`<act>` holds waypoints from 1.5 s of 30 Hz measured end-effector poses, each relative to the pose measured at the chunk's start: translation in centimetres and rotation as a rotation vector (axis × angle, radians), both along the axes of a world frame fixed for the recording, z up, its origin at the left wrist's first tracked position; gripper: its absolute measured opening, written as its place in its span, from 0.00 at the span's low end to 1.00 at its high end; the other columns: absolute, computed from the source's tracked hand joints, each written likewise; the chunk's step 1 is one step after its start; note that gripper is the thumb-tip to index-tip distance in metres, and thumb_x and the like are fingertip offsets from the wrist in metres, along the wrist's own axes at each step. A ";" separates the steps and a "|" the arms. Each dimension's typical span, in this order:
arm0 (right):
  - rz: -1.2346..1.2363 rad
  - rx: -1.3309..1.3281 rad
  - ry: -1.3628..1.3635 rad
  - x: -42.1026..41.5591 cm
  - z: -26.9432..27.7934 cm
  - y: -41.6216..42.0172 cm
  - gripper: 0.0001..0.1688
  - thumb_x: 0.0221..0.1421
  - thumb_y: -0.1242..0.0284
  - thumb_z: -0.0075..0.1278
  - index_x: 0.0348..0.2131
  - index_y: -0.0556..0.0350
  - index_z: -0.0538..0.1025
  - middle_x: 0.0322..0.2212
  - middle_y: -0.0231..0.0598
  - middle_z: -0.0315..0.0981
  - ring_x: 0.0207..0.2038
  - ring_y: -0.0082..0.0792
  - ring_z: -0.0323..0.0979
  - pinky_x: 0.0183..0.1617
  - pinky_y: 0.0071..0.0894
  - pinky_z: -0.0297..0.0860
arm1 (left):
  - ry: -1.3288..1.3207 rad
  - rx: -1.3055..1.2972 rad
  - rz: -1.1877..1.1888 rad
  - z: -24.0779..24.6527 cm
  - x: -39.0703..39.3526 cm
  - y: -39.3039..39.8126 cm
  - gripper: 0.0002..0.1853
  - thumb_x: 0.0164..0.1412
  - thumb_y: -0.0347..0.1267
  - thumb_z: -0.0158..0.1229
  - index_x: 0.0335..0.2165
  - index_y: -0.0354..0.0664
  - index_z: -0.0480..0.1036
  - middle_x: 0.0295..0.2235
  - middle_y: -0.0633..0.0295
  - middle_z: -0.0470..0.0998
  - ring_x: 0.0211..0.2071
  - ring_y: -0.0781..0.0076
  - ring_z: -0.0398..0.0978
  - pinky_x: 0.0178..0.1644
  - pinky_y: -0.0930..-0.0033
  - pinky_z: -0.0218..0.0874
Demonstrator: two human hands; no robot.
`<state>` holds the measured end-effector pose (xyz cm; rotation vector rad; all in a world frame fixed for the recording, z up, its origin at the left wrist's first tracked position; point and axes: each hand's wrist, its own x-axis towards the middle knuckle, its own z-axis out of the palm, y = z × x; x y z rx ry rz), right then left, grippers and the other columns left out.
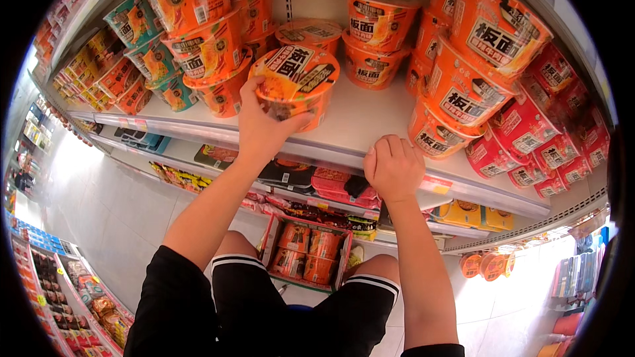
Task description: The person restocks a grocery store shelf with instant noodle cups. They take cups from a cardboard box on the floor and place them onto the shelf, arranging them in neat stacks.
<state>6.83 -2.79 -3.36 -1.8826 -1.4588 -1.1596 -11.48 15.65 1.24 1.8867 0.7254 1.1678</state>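
My left hand (268,121) grips an orange instant noodle bowl (297,77) by its side, its printed lid tilted toward me, over the front of the white shelf (342,119). At the shelf's front edge, my right hand (395,166) is curled; a dark item shows below it, and I cannot tell whether the fingers hold anything. Just right of that hand rises a stack of orange noodle bowls (464,104). Another orange stack (213,49) stands left of the gripped bowl. Behind it are a single bowl (310,32) and a stack of two (375,64).
Between my knees, a carton (270,243) on the floor holds several orange bowls. Teal bowls (158,54) stand far left on the shelf, red bowls (526,124) far right. Lower shelves carry packaged food (285,173). Other store shelving (74,297) lies at lower left.
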 end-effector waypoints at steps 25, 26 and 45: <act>0.011 -0.015 0.020 0.1 -0.2 -0.2 0.10 0.47 0.64 0.53 0.22 0.48 0.72 0.27 0.29 0.73 0.27 0.31 0.70 0.29 0.34 0.62 | -0.116 0.167 -0.240 8.6 9.5 13.1 0.71 0.48 0.42 0.75 0.69 0.37 0.26 0.66 0.43 0.56 0.64 0.54 0.62 0.65 0.56 0.60; 0.007 -0.016 0.021 0.1 -0.2 -0.2 0.10 0.47 0.63 0.53 0.22 0.48 0.72 0.27 0.29 0.73 0.27 0.31 0.70 0.29 0.34 0.62 | -0.120 0.165 -0.262 8.5 9.5 13.3 0.71 0.48 0.41 0.75 0.69 0.36 0.25 0.66 0.43 0.55 0.64 0.54 0.61 0.66 0.56 0.59; 0.003 -0.009 0.015 0.1 -0.2 -0.2 0.10 0.48 0.63 0.52 0.22 0.47 0.72 0.28 0.29 0.73 0.27 0.31 0.70 0.29 0.33 0.61 | 0.020 0.308 -0.110 8.4 11.4 15.7 0.72 0.49 0.45 0.75 0.70 0.42 0.25 0.66 0.45 0.56 0.65 0.53 0.60 0.66 0.54 0.58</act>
